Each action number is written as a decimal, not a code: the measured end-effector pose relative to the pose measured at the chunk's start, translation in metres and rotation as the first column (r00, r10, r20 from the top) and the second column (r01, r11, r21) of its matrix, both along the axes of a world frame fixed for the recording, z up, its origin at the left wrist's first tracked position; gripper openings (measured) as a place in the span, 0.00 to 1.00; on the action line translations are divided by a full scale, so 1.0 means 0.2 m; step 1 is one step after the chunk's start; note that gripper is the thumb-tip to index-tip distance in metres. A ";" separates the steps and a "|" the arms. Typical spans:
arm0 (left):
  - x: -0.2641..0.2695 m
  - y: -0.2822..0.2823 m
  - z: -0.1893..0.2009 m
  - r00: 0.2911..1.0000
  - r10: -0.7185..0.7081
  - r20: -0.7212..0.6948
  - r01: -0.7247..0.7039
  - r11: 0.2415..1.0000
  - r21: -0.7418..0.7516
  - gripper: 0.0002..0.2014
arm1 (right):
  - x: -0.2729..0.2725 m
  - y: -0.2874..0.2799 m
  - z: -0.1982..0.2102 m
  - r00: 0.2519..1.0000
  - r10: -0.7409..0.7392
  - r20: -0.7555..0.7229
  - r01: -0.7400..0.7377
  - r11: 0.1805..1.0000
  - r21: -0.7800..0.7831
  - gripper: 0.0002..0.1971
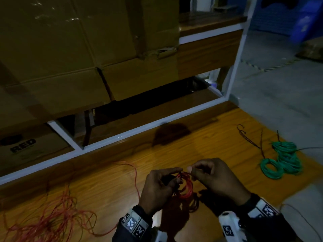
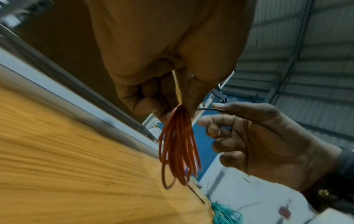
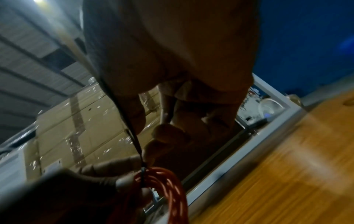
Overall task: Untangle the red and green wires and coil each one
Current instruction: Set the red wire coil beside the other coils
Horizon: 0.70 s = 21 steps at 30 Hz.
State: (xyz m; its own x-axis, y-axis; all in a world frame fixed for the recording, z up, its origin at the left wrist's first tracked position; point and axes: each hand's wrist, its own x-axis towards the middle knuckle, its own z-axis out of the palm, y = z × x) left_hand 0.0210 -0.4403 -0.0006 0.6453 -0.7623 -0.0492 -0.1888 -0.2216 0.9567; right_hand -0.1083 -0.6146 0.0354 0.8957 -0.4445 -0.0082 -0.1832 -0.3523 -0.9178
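Above the wooden table, my left hand (image 1: pixel 172 177) pinches the top of a small red wire coil (image 1: pixel 186 186), whose loops hang down below the fingers (image 2: pixel 178 145). My right hand (image 1: pixel 192 169) is close beside it and pinches a thin black tie (image 2: pixel 229 112) that runs down to the coil's top (image 3: pixel 142 169). A loose tangle of red wire (image 1: pixel 52 219) lies on the table at lower left, and one strand arcs from it toward my hands. The green wire (image 1: pixel 281 159) lies in coiled bundles at the table's right edge.
Two more thin dark ties (image 1: pixel 250 138) lie on the table (image 1: pixel 108 186) near the green coils. A white metal frame rail (image 1: pixel 122 135) runs along the table's far edge. Behind it stand stacked cardboard boxes (image 1: pixel 70 49). Grey floor lies to the right.
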 end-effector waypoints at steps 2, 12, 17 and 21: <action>-0.02 -0.05 0.00 0.999 -0.012 0.038 0.011 1.000 0.025 0.15 | -0.04 -0.04 0.00 0.996 0.067 -0.050 -0.062 0.994 0.093 0.15; -0.09 -0.30 -0.07 0.931 -0.137 0.339 0.120 0.990 0.069 0.27 | -0.16 -0.25 -0.14 0.996 -0.085 -0.036 0.062 0.332 0.941 0.05; -0.11 -0.48 -0.12 0.918 -0.165 0.360 0.137 0.985 0.102 0.29 | -0.18 -0.33 -0.18 0.968 -0.233 -0.091 0.166 0.323 0.932 0.05; -0.14 -0.63 -0.15 0.991 -0.100 0.084 0.098 0.995 0.029 0.19 | -0.26 -0.49 -0.19 0.935 -0.323 -0.148 0.296 0.476 0.828 0.09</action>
State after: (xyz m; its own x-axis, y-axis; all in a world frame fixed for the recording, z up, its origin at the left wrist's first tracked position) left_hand -0.0079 -0.5654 -0.0305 0.5696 -0.8217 -0.0166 -0.2918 -0.2211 0.9306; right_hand -0.1595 -0.7120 -0.0026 0.7070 -0.4947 -0.5054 -0.0947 0.6420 -0.7608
